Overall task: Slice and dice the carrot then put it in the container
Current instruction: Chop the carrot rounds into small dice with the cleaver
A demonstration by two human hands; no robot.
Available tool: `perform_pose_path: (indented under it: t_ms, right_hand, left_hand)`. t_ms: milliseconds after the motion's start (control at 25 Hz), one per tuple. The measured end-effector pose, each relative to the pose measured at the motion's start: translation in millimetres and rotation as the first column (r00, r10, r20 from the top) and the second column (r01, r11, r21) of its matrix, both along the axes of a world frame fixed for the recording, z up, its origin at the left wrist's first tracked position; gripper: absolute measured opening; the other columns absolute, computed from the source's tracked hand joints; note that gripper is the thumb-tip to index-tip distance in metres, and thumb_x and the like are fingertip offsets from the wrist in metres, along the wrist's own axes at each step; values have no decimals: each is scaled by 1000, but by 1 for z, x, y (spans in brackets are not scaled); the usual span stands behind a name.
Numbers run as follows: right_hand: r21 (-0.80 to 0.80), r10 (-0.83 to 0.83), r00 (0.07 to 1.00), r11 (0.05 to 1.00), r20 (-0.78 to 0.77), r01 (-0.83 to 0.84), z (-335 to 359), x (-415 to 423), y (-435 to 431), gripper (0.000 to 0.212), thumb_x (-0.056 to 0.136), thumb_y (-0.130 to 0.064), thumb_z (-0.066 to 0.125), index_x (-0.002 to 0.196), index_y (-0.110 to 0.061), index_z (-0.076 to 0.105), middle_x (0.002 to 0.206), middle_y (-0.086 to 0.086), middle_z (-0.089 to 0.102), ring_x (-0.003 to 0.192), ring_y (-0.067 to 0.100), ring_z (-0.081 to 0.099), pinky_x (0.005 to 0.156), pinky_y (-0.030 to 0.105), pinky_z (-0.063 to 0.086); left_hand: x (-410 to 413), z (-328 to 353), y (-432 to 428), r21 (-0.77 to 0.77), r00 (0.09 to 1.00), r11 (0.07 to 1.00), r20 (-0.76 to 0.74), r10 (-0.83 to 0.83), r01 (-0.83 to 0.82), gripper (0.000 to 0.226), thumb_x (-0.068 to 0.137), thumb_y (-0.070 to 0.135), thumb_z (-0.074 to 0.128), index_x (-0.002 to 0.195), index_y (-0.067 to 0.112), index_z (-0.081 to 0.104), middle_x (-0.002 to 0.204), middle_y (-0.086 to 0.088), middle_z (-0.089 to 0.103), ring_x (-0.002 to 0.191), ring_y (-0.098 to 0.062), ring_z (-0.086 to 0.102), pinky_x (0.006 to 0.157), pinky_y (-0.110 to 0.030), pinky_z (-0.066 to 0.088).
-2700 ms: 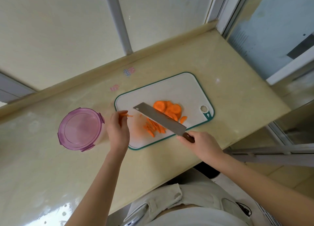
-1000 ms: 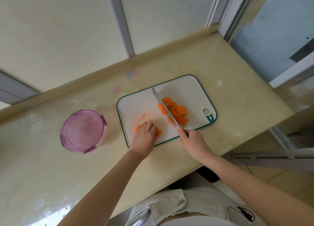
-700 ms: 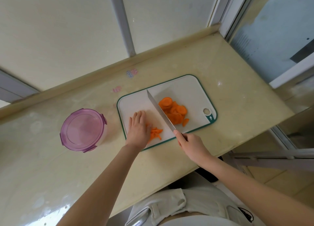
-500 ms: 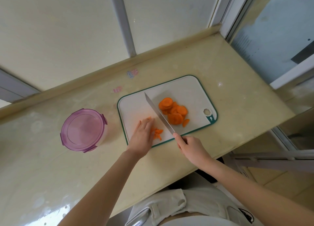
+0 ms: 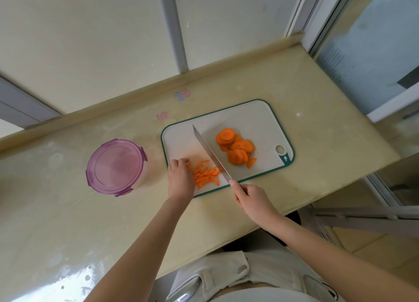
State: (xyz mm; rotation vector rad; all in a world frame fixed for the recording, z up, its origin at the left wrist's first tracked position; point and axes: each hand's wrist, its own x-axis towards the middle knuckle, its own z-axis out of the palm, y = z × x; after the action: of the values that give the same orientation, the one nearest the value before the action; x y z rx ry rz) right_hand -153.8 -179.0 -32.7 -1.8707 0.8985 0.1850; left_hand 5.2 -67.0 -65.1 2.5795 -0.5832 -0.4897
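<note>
The right hand [image 5: 251, 199] is wrapped round the handle of the knife [image 5: 210, 153], whose blade lies between the carrot strips [image 5: 205, 174] at the near left of the cutting board [image 5: 260, 120] and the carrot rounds [image 5: 237, 148] to the right. The left hand [image 5: 180, 177] sits bent-fingered against the strips; whether it pinches any cannot be told. Dicing well likely means turning the bunched strips crosswise with fingertips tucked, and the container [image 5: 115, 166], left of the board, still has its lid on; no writing is legible anywhere.
</note>
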Motion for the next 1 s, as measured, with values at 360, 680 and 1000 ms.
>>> perform_pose_path:
  t_ms: [360,680,1000]
  right_hand:
    - [22,-27,1000,999,-8,27,0,-7,1,57,98,-50,38,56,-11,41,48,-1,41,47,15,41,57,29,38]
    - [57,-50,999,997,1,50,-1,-3,5,59,97,-53,39,56,-10,41,49,2,41,47,16,41,58,31,39]
    - [81,-100,995,992,-6,100,-3,-6,-1,58,96,-52,41,55,-11,41,47,0,40,44,14,39,54,29,36]
  left_hand:
    - [-10,1,-3,88,914,910,-43,-403,406,73,94,35,51,148,5,14,155,-10,15,142,-27,11,116,-32,8]
    - [-23,-6,-14,17,918,937,196,-346,350,41,84,27,64,122,14,58,114,-6,56,109,-29,48,92,-38,32]
    - [-28,-6,-22,51,929,953,210,-304,300,37,82,34,63,114,17,61,112,-5,55,106,-28,47,90,-38,31]
